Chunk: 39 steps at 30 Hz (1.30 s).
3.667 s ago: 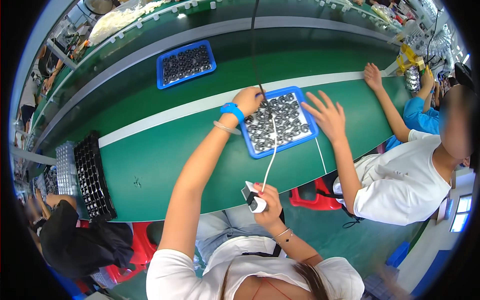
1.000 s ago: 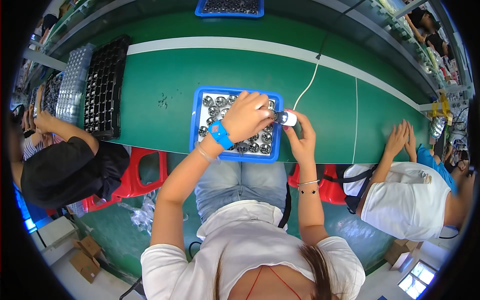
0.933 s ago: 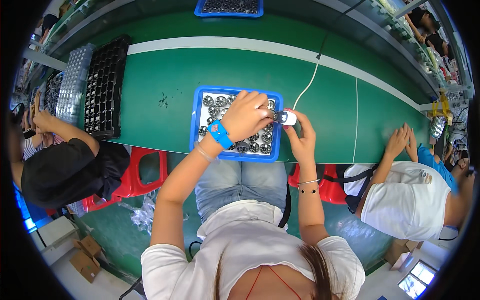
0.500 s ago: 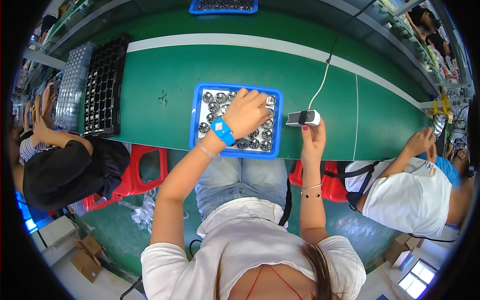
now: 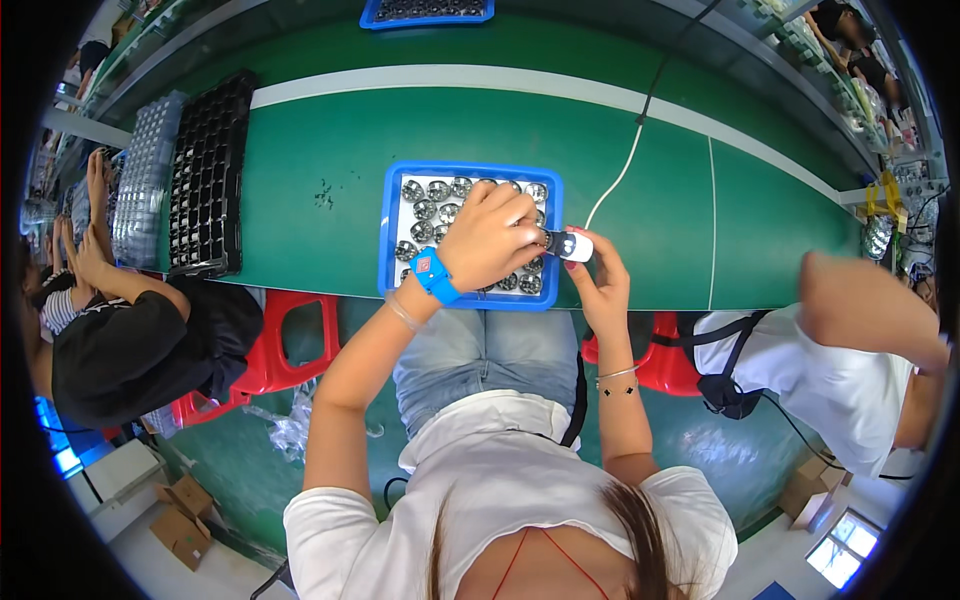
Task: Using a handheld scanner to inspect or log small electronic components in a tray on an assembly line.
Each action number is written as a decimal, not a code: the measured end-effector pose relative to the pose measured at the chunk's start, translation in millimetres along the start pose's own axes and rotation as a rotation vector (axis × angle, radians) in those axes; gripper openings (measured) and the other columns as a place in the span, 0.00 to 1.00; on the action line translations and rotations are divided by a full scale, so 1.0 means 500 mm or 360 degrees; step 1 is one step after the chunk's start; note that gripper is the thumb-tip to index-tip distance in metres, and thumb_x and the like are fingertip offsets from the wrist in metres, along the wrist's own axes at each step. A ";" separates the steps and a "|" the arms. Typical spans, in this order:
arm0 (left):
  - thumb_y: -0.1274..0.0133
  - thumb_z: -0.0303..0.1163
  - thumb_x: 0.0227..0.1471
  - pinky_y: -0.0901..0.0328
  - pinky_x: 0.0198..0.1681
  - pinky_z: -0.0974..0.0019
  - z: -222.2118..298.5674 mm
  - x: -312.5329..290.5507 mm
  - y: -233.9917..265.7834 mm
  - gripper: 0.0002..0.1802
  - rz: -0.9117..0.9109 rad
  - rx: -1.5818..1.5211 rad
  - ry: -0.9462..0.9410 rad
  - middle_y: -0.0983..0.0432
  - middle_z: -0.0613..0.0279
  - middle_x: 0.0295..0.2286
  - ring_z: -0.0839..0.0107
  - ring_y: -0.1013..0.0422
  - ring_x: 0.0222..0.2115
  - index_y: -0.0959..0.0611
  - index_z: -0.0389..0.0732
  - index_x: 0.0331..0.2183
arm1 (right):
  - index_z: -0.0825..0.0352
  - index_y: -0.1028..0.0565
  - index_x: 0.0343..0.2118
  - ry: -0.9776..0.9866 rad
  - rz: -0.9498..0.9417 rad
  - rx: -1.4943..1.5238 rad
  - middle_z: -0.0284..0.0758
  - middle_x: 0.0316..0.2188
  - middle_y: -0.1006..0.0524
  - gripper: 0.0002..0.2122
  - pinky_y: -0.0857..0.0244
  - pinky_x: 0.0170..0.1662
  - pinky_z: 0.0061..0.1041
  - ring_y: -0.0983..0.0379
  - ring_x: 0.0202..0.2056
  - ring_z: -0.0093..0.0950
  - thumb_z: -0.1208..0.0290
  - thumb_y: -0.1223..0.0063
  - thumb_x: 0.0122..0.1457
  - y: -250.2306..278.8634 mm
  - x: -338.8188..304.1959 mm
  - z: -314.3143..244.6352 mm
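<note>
A blue tray (image 5: 386, 225) lies on the green table in front of me, holding rows of shiny dark round parts (image 5: 424, 209) on a white liner. Above its right half, my left hand (image 5: 488, 235) is closed, with fingers bent together; whatever they hold is hidden. My right hand (image 5: 603, 277), at the tray's right edge, grips a small white corded device (image 5: 570, 246) between thumb and fingers. The device's dark end meets the left fingertips. Its thin white cable (image 5: 622, 180) rises from the grip toward the back of the table.
On the left stand a black compartment tray (image 5: 207, 180) and stacked clear plastic trays (image 5: 146, 185). Tiny dark bits (image 5: 324, 194) are scattered left of the blue tray. Another blue tray (image 5: 427, 12) sits at the far side. Co-workers sit at both sides on red stools (image 5: 300, 340).
My right hand has brought the corded device left, over the tray's edge, up to my left fingertips. The left hand has shifted slightly. The right-hand co-worker's arm has swung outward.
</note>
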<state>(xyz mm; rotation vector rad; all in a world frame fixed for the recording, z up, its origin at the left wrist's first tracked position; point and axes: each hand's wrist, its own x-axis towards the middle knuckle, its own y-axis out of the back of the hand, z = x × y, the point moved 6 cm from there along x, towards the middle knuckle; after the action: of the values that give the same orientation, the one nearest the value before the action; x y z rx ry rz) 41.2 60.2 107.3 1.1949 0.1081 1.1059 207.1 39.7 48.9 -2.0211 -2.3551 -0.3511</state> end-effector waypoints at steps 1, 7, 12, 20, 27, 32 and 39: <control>0.38 0.36 0.38 0.46 0.38 0.63 0.001 -0.001 0.001 0.06 0.0000 0.0002 0.0000 0.36 0.71 0.25 0.69 0.38 0.31 0.19 0.49 0.22 | 0.72 0.30 0.48 0.0001 -0.0001 0.0001 0.38 0.46 0.27 0.15 0.42 0.55 0.26 0.32 0.49 0.26 0.81 0.48 0.57 -0.001 0.000 0.000; 0.38 0.35 0.38 0.45 0.39 0.63 -0.006 -0.007 -0.019 0.06 -0.0114 0.0217 -0.0055 0.36 0.70 0.25 0.69 0.37 0.32 0.19 0.48 0.22 | 0.69 0.36 0.52 -0.0124 0.0455 0.0748 0.39 0.49 0.29 0.16 0.43 0.58 0.32 0.34 0.51 0.28 0.74 0.53 0.62 0.024 -0.020 0.038; 0.38 0.36 0.39 0.45 0.40 0.62 -0.006 -0.013 -0.025 0.07 -0.0108 0.0159 -0.0008 0.34 0.68 0.27 0.68 0.37 0.33 0.19 0.47 0.22 | 0.71 0.35 0.52 -0.0160 0.0338 0.0533 0.39 0.48 0.28 0.17 0.45 0.58 0.30 0.33 0.51 0.29 0.74 0.50 0.61 0.034 -0.028 0.009; 0.38 0.36 0.37 0.44 0.39 0.64 0.014 -0.034 -0.024 0.08 -0.0247 0.0059 -0.0135 0.35 0.70 0.26 0.69 0.36 0.32 0.20 0.47 0.22 | 0.69 0.26 0.44 0.0071 0.0132 -0.0169 0.40 0.42 0.25 0.15 0.37 0.50 0.27 0.28 0.45 0.33 0.79 0.43 0.52 0.016 -0.048 -0.024; 0.38 0.35 0.37 0.44 0.39 0.64 0.038 -0.031 -0.003 0.06 -0.0042 -0.0073 -0.0030 0.36 0.70 0.25 0.69 0.37 0.32 0.19 0.48 0.22 | 0.71 0.30 0.48 0.0178 0.0029 -0.0261 0.40 0.46 0.26 0.16 0.40 0.54 0.26 0.30 0.48 0.30 0.80 0.47 0.54 -0.003 -0.051 -0.028; 0.39 0.34 0.38 0.44 0.39 0.64 0.029 -0.042 -0.022 0.06 -0.0140 0.0107 -0.0051 0.35 0.70 0.25 0.69 0.37 0.32 0.19 0.48 0.23 | 0.70 0.36 0.53 -0.0071 0.0457 0.0518 0.39 0.49 0.29 0.18 0.43 0.56 0.26 0.33 0.51 0.28 0.73 0.51 0.62 0.023 -0.071 0.014; 0.37 0.37 0.36 0.44 0.39 0.63 0.043 -0.054 -0.009 0.11 -0.0091 0.0031 0.0090 0.36 0.68 0.26 0.68 0.37 0.33 0.19 0.48 0.27 | 0.71 0.34 0.51 -0.0047 0.0246 0.0368 0.42 0.48 0.28 0.17 0.43 0.57 0.29 0.32 0.51 0.31 0.76 0.49 0.59 0.032 -0.088 -0.003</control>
<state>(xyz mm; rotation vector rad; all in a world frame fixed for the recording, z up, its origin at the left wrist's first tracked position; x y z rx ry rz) 43.1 26.1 100.6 1.1713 0.1955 1.0909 229.6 -1.1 45.8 -2.0905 -2.1223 -0.0425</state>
